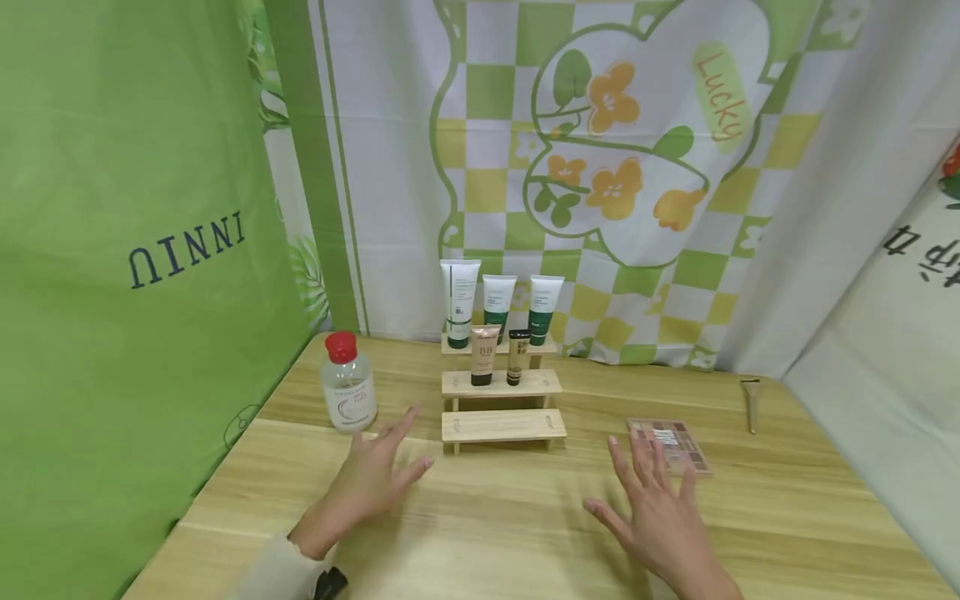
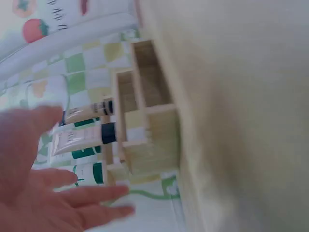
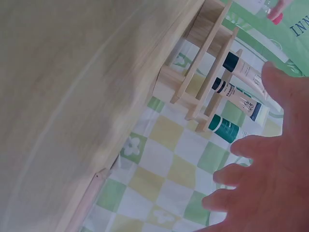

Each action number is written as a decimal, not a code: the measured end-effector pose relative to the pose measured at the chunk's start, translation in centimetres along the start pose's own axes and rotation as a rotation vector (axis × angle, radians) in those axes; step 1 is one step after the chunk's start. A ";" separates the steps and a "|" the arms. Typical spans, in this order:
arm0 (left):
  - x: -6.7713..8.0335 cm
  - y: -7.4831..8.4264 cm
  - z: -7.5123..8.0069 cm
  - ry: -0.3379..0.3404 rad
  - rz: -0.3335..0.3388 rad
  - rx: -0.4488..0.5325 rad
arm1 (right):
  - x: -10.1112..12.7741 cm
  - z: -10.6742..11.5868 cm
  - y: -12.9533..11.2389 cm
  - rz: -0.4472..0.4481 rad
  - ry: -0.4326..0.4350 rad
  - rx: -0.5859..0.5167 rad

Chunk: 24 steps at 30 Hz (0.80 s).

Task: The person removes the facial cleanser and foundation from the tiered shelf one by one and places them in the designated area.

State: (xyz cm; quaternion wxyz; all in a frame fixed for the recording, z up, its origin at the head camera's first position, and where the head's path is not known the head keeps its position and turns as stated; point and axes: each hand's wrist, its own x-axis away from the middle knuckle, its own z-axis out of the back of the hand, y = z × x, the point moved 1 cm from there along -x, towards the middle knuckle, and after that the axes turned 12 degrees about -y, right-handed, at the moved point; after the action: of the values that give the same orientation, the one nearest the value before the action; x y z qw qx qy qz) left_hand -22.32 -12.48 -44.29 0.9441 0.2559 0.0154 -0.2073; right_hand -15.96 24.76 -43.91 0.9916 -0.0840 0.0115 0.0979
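both hands are out flat over the table (image 1: 787,517), fingers spread and holding nothing; the left hand (image 1: 375,479) sits just in front of the bottle (image 1: 347,383) with the red cap, fingertips near the low step of the rack (image 1: 502,425); can't tell from the head view whether the palm actually touches the wood; the right hand (image 1: 660,517) is off to the other side, fingers reaching up close to the palette (image 1: 670,444), not on it as far as i can see; the two hands are well apart, rack between them and a bit further back; three white tubes (image 1: 498,307) with green caps stand on the top step, a bb tube (image 1: 483,354) and a darker small tube (image 1: 517,356) on the middle one, bottom step bare; a brush (image 1: 751,402) lies far right near the curtain; wrist views are blurry, just show spread fingers (image 2: 91,195) and the rack side on
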 end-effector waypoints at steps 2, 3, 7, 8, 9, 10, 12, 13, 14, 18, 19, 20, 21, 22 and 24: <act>-1.5 0.4 0.7 0.061 -0.055 0.149 | 0.0 0.2 0.1 0.017 0.029 0.005; -2.4 0.5 0.9 0.090 -0.080 0.207 | 0.0 0.2 0.1 0.029 0.051 0.006; -6.1 1.0 1.5 0.167 -0.122 0.356 | 0.3 0.6 -0.1 0.053 0.151 -0.020; -7.0 1.0 1.6 0.174 -0.117 0.384 | 0.3 0.6 -0.2 0.054 0.165 -0.036; -8.0 1.1 1.6 0.178 -0.111 0.416 | 0.4 0.7 -0.2 0.054 0.177 -0.051; -8.8 1.1 1.6 0.179 -0.105 0.444 | 0.5 0.7 -0.3 0.049 0.183 -0.064; -10.4 1.1 1.6 0.176 -0.089 0.485 | 0.7 0.6 -0.3 0.045 0.191 -0.079; -11.0 1.2 1.6 0.169 -0.075 0.503 | 0.8 0.6 -0.3 0.044 0.194 -0.083; -11.6 1.2 1.5 0.163 -0.070 0.517 | 0.9 0.5 -0.3 0.048 0.197 -0.081; -13.1 1.6 1.1 0.129 -0.055 0.558 | 1.2 0.4 -0.1 0.042 0.204 -0.074; -13.4 1.7 1.0 0.120 -0.049 0.566 | 1.3 0.4 -0.1 0.038 0.201 -0.074; -13.6 1.7 0.8 0.113 -0.047 0.567 | 1.4 0.4 0.0 0.033 0.196 -0.076; -13.8 1.8 0.7 0.108 -0.041 0.572 | 1.5 0.4 0.1 0.028 0.193 -0.078; -14.0 1.9 0.5 0.102 -0.032 0.578 | 1.5 0.4 0.1 0.021 0.188 -0.078; -14.2 2.2 0.2 0.097 -0.024 0.587 | 1.7 0.5 0.2 0.011 0.174 -0.083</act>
State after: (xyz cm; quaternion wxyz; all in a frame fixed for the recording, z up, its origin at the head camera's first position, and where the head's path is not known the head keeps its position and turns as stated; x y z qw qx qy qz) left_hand -34.44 -5.42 -41.19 0.8254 0.5273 0.0030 -0.2016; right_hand -14.36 25.37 -43.56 0.9820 -0.1329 0.0939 0.0961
